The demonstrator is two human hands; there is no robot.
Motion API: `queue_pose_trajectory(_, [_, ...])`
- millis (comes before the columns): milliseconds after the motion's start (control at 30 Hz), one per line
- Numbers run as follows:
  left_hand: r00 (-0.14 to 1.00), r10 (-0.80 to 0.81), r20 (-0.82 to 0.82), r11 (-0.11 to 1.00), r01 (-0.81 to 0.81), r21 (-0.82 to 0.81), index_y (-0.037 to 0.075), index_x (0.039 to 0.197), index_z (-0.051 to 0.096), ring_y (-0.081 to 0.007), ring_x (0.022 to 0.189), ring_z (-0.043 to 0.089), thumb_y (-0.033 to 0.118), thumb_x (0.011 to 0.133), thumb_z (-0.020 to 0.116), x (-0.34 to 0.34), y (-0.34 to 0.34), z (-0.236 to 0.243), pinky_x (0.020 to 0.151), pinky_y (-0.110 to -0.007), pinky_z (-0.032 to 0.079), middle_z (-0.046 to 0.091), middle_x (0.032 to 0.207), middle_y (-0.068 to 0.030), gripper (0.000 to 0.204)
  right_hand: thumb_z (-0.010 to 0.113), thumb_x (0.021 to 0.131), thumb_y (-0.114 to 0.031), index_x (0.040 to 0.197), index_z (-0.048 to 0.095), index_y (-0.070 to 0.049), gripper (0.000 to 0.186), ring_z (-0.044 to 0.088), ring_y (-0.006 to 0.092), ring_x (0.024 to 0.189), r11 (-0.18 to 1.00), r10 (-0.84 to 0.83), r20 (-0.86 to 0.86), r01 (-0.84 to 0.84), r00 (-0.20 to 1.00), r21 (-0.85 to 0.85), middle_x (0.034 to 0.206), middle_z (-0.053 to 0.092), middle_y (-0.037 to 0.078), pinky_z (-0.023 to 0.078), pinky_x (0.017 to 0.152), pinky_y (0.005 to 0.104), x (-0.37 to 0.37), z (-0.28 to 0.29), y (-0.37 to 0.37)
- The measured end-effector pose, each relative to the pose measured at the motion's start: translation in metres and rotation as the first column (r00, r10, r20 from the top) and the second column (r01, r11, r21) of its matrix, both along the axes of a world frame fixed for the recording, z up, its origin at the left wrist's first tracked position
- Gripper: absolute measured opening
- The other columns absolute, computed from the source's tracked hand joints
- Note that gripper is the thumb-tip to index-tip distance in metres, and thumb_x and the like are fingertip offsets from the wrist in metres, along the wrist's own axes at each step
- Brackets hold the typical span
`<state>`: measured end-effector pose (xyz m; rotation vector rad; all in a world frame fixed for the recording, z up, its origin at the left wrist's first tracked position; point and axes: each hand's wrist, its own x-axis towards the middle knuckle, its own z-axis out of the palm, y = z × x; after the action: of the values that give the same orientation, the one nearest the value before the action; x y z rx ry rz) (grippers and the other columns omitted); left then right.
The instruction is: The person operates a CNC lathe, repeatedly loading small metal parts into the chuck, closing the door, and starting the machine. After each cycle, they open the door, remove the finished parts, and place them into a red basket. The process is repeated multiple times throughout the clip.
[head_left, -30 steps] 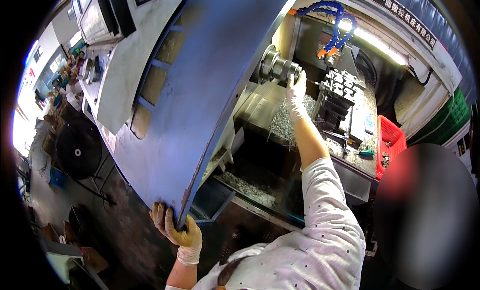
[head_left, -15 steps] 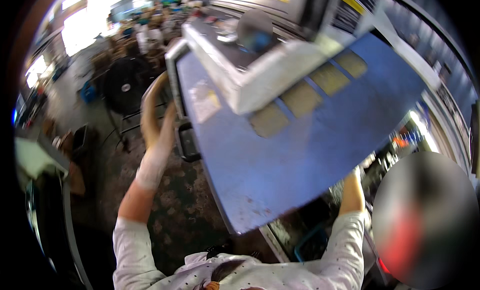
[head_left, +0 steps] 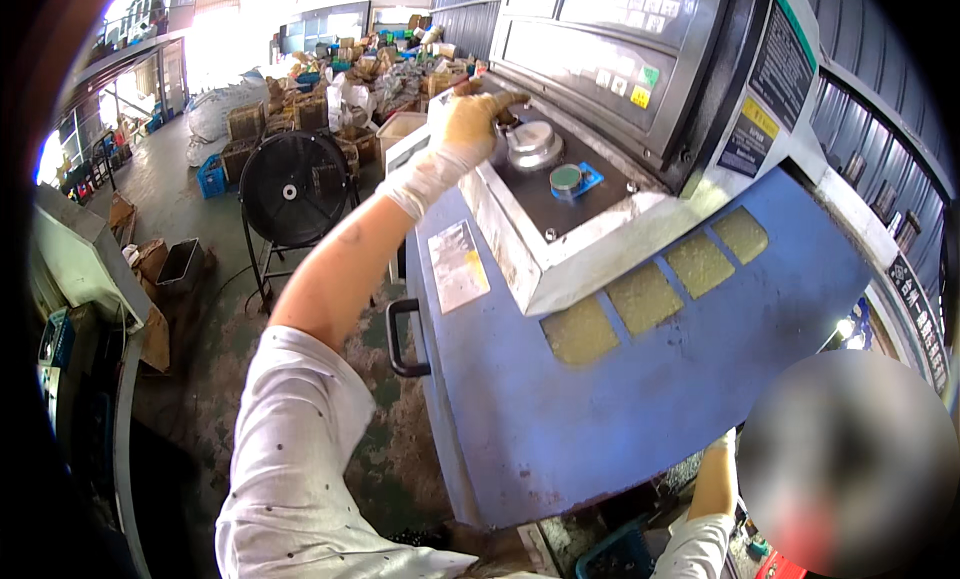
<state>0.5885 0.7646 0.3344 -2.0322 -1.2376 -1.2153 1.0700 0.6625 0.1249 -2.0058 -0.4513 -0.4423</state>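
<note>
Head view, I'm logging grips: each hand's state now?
Left hand: at the panel ledge, grip unclear.
Right hand: mostly hidden by blue door, cannot tell.

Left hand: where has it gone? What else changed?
The left hand let go of the blue door and moved up to the control ledge, near a round silver object. The view swung left; the door now hides the right hand, earlier at the chuck. The black fan stayed put.

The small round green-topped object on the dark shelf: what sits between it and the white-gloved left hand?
A shiny, round, silver-coloured metal piece sits between the green-topped object and the gloved left hand, as the head view shows.
</note>
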Motion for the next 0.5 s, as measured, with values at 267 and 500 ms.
queue_pose_trajectory(267, [0.946,-0.279,-0.166,0.947,0.3,0.119,0.009,0.105,0.041,-0.0262,0.105,0.03,0.026,0.073,0.047,0.043,-0.104,0.001,0.089,-0.037,0.016,0.036,0.109,-0.0137,0.036,0.053,0.062,-0.037,0.079,0.051,-0.002,0.039,0.053,0.0191,0.062,0.986,0.077,0.114,-0.093,0.99,0.139,0.072,0.054,0.01,0.042,0.054,0.0291,0.014,0.035,-0.019])
queue_pose_trajectory(500, [0.977,-0.211,-0.015,0.977,0.211,-0.012,0.004,0.097,0.047,-0.0223,0.087,0.046,0.032,0.08,0.03,0.043,-0.097,0.009,0.075,-0.029,0.034,0.05,0.091,-0.0158,0.037,0.047,0.069,-0.014,0.081,0.052,-0.002,0.018,0.049,0.018,0.067,0.302,0.936,-0.135,-0.938,0.326,-0.169,0.077,0.053,0.009,0.04,0.06,0.0256,-0.077,0.012,-0.08])
